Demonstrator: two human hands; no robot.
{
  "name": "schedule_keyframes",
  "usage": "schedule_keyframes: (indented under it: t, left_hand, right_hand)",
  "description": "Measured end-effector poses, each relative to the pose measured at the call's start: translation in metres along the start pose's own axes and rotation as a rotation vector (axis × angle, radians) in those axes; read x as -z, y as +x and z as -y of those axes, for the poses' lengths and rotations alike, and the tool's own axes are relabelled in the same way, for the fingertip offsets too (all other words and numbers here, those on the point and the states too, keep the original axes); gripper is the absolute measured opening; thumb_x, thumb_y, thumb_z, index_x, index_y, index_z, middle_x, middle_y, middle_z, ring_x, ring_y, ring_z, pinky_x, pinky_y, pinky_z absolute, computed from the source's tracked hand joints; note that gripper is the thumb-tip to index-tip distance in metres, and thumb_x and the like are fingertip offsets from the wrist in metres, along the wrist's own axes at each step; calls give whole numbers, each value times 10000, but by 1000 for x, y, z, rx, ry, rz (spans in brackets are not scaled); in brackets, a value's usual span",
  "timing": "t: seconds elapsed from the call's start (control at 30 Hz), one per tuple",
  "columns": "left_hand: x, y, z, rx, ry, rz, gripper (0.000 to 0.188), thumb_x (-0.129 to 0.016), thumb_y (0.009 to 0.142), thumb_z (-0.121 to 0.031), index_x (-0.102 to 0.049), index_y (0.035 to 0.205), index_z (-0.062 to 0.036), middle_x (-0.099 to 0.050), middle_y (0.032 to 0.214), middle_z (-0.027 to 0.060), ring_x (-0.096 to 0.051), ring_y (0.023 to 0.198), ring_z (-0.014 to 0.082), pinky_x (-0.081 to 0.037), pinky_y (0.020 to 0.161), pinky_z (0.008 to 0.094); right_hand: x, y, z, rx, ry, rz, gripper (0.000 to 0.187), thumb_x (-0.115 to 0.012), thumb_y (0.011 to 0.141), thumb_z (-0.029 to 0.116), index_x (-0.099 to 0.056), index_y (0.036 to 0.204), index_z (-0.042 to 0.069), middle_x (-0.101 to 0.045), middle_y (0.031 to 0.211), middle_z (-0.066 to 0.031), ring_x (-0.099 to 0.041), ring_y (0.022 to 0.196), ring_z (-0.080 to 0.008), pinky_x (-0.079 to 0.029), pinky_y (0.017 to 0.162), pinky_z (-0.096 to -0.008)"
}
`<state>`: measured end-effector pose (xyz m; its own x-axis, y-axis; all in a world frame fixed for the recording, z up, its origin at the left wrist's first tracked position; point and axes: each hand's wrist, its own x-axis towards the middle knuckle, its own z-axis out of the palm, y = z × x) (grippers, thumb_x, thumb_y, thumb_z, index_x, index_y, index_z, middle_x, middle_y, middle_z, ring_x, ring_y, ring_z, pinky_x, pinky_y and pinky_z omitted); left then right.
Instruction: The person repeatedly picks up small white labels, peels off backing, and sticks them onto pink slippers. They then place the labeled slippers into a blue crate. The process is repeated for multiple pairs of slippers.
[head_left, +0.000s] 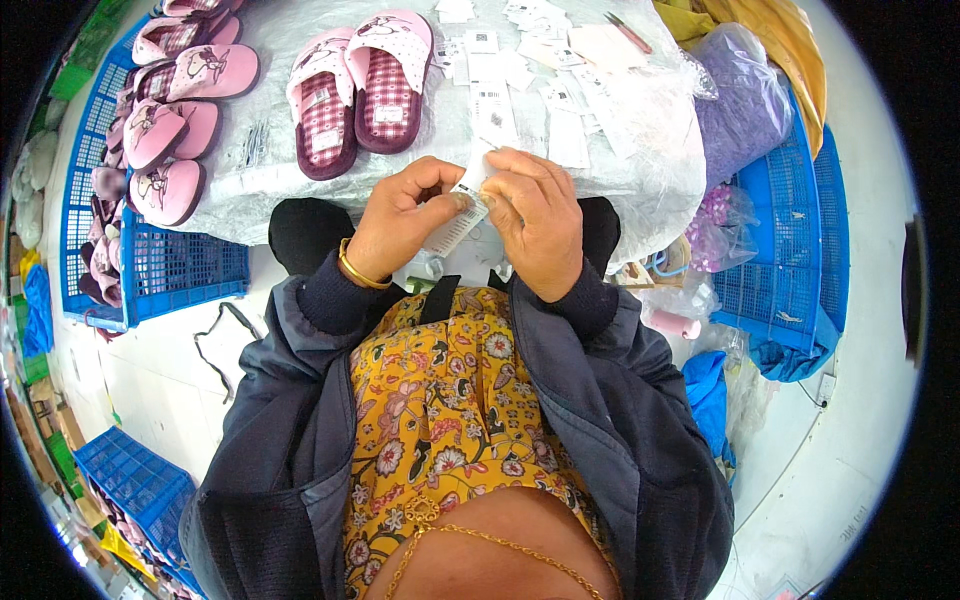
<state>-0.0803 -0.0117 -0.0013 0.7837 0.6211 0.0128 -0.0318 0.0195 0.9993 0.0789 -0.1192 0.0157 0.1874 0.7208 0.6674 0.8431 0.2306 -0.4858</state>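
Between my two hands, just in front of the table's near edge, is a white paper tag (452, 234) with a printed barcode. My left hand (400, 215) is closed, its thumb and bent forefinger pinching the tag from the left. From the other side my right hand (543, 222) also grips it, thumb against fingers near its upper end. Whether a second tag or a thin fastener sits in the right fingertips I cannot tell. Beyond the left hand lie two pink and white slippers (325, 112) side by side, toes away from me, with plaid insoles and small white labels inside.
Plastic film covers the table (235, 205). Loose white tags (568, 130) are spread at its far right, near a small red-handled tool (628, 33). More pink slippers (168, 193) line the left edge over a blue crate (190, 270). Another blue crate (775, 270) and a purple bag (742, 105) stand right.
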Motion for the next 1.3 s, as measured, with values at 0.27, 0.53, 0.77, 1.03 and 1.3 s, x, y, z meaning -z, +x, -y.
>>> schedule_keyframes:
  t: [0.27, 0.53, 0.77, 1.03, 1.3]
  left_hand:
    - [-16, -2, 13, -11, -55, -136, 229, -691, 865, -40, -634, 1084, -5, -587, 902, -19, -518, 804, 46, -443, 710, 204]
    - [2, 16, 2, 222, -239, 31, 173, -591, 973, -135, -616, 1089, -10, -637, 916, -12, -569, 804, 47, -470, 765, 219]
    - [-6, 19, 12, 179, -165, -9, 99, -640, 934, -99, -636, 981, -12, -642, 863, -15, -560, 758, 28, -459, 675, 196]
    - [-17, 14, 13, 43, 30, -142, 71, -642, 917, -76, -631, 923, -7, -603, 815, -44, -507, 723, 19, -430, 654, 182]
    - [-18, 16, 15, -181, 168, -247, 84, -683, 881, -66, -640, 877, 7, -560, 750, -28, -490, 680, 33, -414, 588, 204]
  right_hand:
    - [-8, -15, -1, -222, 188, 8, 147, -669, 874, 73, -621, 1004, 24, -684, 933, -131, -658, 825, -316, -525, 710, -377]
    - [-7, -16, -4, -442, 396, 3, 101, -630, 940, 73, -596, 1011, 10, -644, 801, -96, -597, 680, -114, -493, 641, -258]
    - [-9, -13, -10, -475, 408, 55, 122, -649, 915, 68, -605, 1007, 1, -651, 811, -80, -593, 685, -120, -498, 653, -270]
    - [-3, -13, -8, -638, 488, 23, 208, -681, 869, 29, -622, 1066, 2, -670, 801, -62, -582, 672, -76, -489, 632, -235]
    - [1, -7, 0, -701, 495, 107, 307, -693, 849, 26, -593, 1137, -7, -662, 750, -28, -560, 634, -45, -472, 588, -218]
